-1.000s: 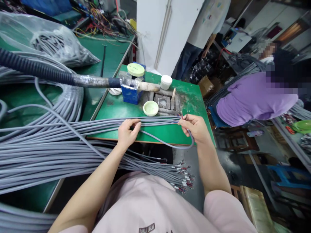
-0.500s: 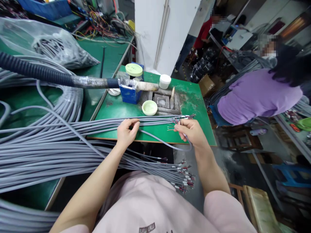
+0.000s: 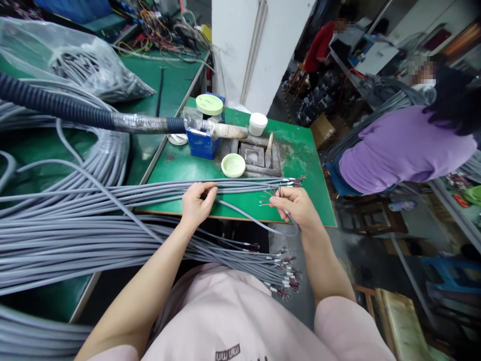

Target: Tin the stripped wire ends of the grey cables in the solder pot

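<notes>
My left hand (image 3: 195, 203) is closed in a pinch on a grey cable (image 3: 246, 218) at the edge of a bundle of grey cables (image 3: 161, 190) lying across the small green table (image 3: 300, 155). My right hand (image 3: 295, 205) is closed on the same cable's stripped end, with thin coloured wires (image 3: 267, 196) fanning out above its fingers. The cable loops down below the right hand. The bundle's stripped ends (image 3: 295, 180) lie just beyond my right hand. A second bundle with coloured tips (image 3: 285, 273) hangs over my lap.
A metal solder pot (image 3: 253, 155), a pale green lid (image 3: 233, 165), a blue box (image 3: 201, 143), a green-lidded jar (image 3: 209, 106) and a white jar (image 3: 257, 124) stand on the table. A dark corrugated hose (image 3: 75, 113) reaches in from the left. A person in purple (image 3: 402, 150) bends at right.
My right hand has drawn the cable end back from near the solder pot toward me. The fanned wires now sit lower. My left hand has stayed put. A standing person beyond has left view.
</notes>
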`<state>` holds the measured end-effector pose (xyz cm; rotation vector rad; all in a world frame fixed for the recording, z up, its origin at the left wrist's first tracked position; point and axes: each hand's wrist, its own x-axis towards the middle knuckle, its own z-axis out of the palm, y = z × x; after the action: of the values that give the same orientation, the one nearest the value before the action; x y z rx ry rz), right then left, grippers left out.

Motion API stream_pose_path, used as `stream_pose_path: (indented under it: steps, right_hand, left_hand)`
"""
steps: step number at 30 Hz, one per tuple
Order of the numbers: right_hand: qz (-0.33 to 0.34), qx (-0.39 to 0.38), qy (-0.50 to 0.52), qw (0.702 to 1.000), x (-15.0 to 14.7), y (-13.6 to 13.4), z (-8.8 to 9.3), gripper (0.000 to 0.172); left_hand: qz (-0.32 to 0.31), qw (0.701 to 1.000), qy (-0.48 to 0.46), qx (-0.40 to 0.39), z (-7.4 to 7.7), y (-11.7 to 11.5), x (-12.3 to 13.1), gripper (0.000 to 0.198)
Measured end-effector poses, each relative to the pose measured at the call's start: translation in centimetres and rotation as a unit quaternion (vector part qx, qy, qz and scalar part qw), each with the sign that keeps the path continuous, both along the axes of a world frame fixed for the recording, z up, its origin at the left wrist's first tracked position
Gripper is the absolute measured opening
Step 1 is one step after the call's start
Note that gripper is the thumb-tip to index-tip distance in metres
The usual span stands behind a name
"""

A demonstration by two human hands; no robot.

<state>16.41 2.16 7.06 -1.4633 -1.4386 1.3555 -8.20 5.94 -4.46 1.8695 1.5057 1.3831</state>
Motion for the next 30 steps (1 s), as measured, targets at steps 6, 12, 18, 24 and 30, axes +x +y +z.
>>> stream_pose_path:
  steps: [6,12,18,24,30]
  right_hand:
    - [-0.005,-0.009,0.021,1.000,0.1,0.1,-0.3,0.031]
    - [-0.008,-0.009,0.010,1.000,0.1,0.1,-0.4,0.031]
    - [0.001,0.008,-0.016,1.000,-0.4,-0.5,0.0,0.031]
    - [0.022,0.019,-0.052,0.998,-0.7,-0.9,0.1,0.031]
    - [0.039,0.018,-0.079,0.996,-1.2,-0.9,0.2,0.033]
  left_hand:
    - [-0.004,1.000,-0.002,0.006,0.0,0.1,-0.1,0.017]
    - [-0.004,1.000,-0.003,0.000,0.0,0.1,0.0,0.017]
    - [-0.004,1.000,-0.002,-0.003,0.0,0.1,0.0,0.018]
    - [-0.004,1.000,-0.004,-0.007,0.0,0.1,-0.1,0.018]
    - [-0.006,1.000,-0.007,0.000,-0.1,0.2,-0.1,0.017]
